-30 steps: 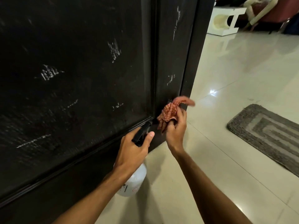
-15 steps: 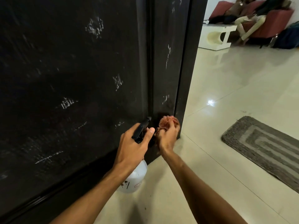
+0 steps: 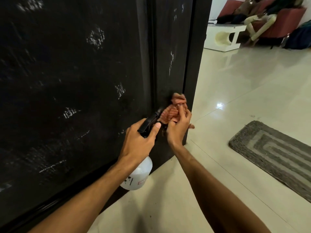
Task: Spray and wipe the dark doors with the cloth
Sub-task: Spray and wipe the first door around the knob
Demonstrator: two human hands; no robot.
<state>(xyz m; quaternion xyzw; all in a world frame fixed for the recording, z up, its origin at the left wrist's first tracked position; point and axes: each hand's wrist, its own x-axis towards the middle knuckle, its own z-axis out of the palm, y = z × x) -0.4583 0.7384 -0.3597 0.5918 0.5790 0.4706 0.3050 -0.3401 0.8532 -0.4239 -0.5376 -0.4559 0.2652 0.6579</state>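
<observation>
Grey mat (image 3: 276, 157) beside dark door (image 3: 75, 81)

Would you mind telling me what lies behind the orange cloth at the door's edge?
The cloth, held by the right hand, presses against the narrow right strip of the dark door. White streaks show on the door above it; whatever marks lie directly under the cloth are covered.
</observation>
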